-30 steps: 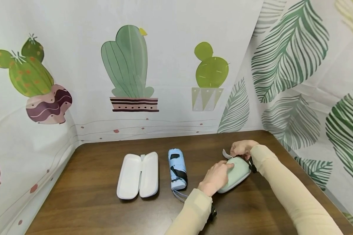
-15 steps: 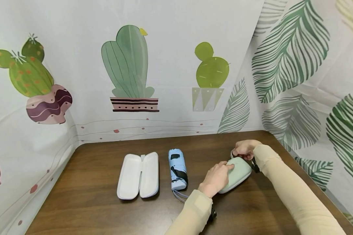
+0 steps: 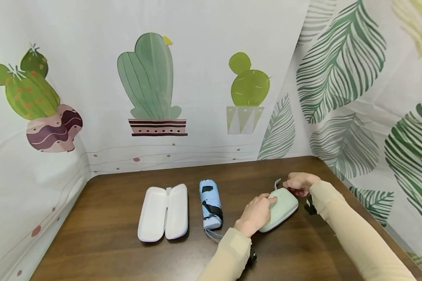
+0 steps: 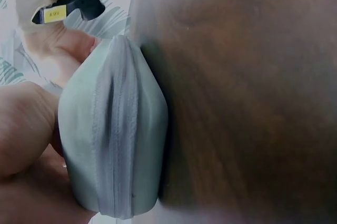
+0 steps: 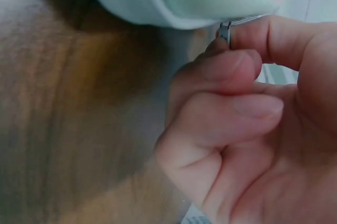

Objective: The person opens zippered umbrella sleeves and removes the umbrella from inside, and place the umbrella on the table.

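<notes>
A pale green zippered case [image 3: 283,208] lies on the right side of the table, its grey zipper [image 4: 120,129] facing the left wrist camera. My left hand [image 3: 256,212] grips the case from its left side, the thumb laid over the top and the other fingers partly hidden behind it. At the far right corner, my right hand [image 3: 299,182] has its fingers curled. It pinches the small metal zipper pull [image 5: 225,31] between thumb and index finger. A light wrist strap [image 3: 276,184] sticks up from the case's far end.
A blue folded umbrella [image 3: 211,201] with black patches and a cord lies left of my left hand. Further left, a white-lined glasses case [image 3: 152,214] stands open on the brown table [image 3: 102,234]. A patterned cloth [image 3: 204,78] hangs behind.
My right hand has moved rightward along the far edge of the green case, leaving the strap uncovered. The left hand stays on the case. The head view has shifted slightly.
</notes>
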A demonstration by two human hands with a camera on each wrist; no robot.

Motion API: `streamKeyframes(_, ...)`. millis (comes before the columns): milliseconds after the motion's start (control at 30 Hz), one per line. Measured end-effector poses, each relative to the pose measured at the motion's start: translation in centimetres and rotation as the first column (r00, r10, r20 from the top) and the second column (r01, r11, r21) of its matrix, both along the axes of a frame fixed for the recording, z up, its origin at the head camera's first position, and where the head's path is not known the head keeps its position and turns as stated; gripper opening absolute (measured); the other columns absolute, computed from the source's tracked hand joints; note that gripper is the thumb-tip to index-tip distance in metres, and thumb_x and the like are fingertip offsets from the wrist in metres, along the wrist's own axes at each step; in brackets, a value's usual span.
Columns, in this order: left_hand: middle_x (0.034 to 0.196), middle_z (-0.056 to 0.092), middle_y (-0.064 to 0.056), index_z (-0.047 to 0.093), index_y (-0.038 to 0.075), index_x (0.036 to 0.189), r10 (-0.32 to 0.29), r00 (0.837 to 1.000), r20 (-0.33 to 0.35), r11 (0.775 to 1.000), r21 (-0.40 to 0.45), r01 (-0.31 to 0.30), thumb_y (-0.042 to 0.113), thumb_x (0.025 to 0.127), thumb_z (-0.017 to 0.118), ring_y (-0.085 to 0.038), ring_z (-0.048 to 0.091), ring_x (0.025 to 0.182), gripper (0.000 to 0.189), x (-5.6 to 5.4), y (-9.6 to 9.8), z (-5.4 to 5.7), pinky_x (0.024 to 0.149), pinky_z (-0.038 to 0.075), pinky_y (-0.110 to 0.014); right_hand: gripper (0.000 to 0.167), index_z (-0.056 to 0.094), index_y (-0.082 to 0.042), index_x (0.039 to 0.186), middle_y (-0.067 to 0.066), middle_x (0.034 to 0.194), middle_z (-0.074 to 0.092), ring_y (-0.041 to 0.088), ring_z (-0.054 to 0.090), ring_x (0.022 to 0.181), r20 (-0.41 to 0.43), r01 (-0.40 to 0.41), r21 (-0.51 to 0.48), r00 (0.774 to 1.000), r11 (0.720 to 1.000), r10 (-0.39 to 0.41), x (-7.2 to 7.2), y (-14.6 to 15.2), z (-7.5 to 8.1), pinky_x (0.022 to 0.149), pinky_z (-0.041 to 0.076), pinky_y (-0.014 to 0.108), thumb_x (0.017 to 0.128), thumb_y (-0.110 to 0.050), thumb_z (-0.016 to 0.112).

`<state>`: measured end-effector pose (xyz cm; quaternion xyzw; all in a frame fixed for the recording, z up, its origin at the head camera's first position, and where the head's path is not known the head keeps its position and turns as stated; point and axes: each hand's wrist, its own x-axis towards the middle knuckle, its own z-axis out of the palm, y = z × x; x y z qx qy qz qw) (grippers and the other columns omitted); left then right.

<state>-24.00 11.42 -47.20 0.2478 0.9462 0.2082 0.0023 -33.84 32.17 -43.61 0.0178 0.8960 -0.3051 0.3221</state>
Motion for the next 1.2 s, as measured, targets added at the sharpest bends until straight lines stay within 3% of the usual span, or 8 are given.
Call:
streamKeyframes(300,0.147,0.045,0.001,0.055,0.029,0.141,-0.058,0.994,0.092,0.992,0.118,0.047,0.031,0.098,0.053,-0.018,0.050,0.127,0.043,-0.1,-0.5,-0.2,0.094,0.047,-0.042,0.033,0.044,-0.015,0.058,-0.002,0.054,0.042,0.008,0.039,0.047,-0.018,0.066,-0.084,0.998,0.994,-0.068,1.3,1.0,-0.6,0.044,0.034,0.019,0.090,-0.013,0.046)
streamKeyframes(433,0.148,0.044,0.000,0.053,0.030,0.142,-0.064,0.993,0.095,0.993,0.108,0.054,0.047,0.094,0.061,-0.016,0.048,0.128,0.052,0.0,-0.6,-0.2,0.093,0.047,-0.043,0.028,0.044,-0.015,0.059,-0.003,0.054,0.041,0.007,0.039,0.046,0.008,0.112,-0.151,0.994,0.982,-0.112,1.6,1.5,-1.3,0.044,0.034,0.019,0.087,-0.014,0.046)
streamKeyframes(567,0.148,0.045,0.001,0.052,0.031,0.142,-0.057,0.994,0.094,0.994,0.099,0.048,0.050,0.091,0.064,-0.015,0.047,0.129,0.056,0.0,-0.7,-0.1,0.093,0.046,-0.043,0.025,0.040,-0.016,0.060,-0.003,0.054,0.038,0.007,0.035,0.046,0.042,0.128,-0.232,0.992,0.964,-0.122,1.8,1.9,-1.8,0.043,0.029,0.019,0.084,-0.012,0.044)
streamKeyframes(767,0.149,0.043,0.001,0.051,0.031,0.143,-0.057,0.993,0.103,0.994,0.094,0.047,0.050,0.092,0.063,-0.015,0.046,0.130,0.056,0.1,-0.7,-0.2,0.094,0.046,-0.042,0.029,0.041,-0.012,0.065,-0.004,0.053,0.034,0.010,0.037,0.045,0.057,0.035,-0.358,0.998,0.933,-0.015,2.3,2.9,-2.5,0.042,0.029,0.021,0.093,-0.010,0.039)
streamKeyframes(1000,0.149,0.043,0.000,0.051,0.031,0.143,-0.046,0.994,0.098,0.996,0.084,0.038,0.048,0.092,0.063,-0.017,0.048,0.129,0.055,0.0,-0.8,-0.2,0.095,0.046,-0.040,0.031,0.049,-0.003,0.086,0.001,0.057,0.042,0.015,0.047,0.049,-0.076,-0.160,-0.399,0.987,0.903,0.141,2.6,3.6,-2.8,0.046,0.036,0.025,0.108,-0.019,0.034)
streamKeyframes(1067,0.150,0.043,0.001,0.051,0.031,0.143,-0.043,0.994,0.102,0.996,0.081,0.035,0.049,0.092,0.063,-0.017,0.048,0.129,0.055,0.0,-0.8,-0.1,0.095,0.045,-0.040,0.031,0.049,-0.005,0.083,0.001,0.056,0.045,0.015,0.048,0.048,-0.207,-0.270,-0.306,0.955,0.913,0.213,2.8,3.4,-2.7,0.044,0.038,0.025,0.107,-0.016,0.035)
streamKeyframes(1100,0.150,0.043,0.001,0.051,0.031,0.143,-0.044,0.994,0.103,0.996,0.081,0.036,0.049,0.092,0.063,-0.017,0.048,0.129,0.056,0.1,-0.8,-0.1,0.095,0.045,-0.040,0.029,0.050,-0.006,0.082,0.000,0.056,0.046,0.014,0.049,0.047,-0.294,-0.333,-0.225,0.919,0.916,0.262,3.0,3.3,-2.7,0.044,0.040,0.026,0.107,-0.014,0.037)
streamKeyframes(1200,0.150,0.042,0.002,0.051,0.032,0.143,-0.047,0.994,0.102,0.996,0.084,0.039,0.049,0.092,0.063,-0.017,0.047,0.129,0.055,0.1,-0.8,-0.2,0.095,0.045,-0.040,0.025,0.054,-0.012,0.082,-0.007,0.061,0.049,0.008,0.051,0.052,-0.535,-0.453,0.108,0.723,0.885,0.436,3.5,3.0,-2.7,0.050,0.045,0.027,0.104,-0.009,0.043)
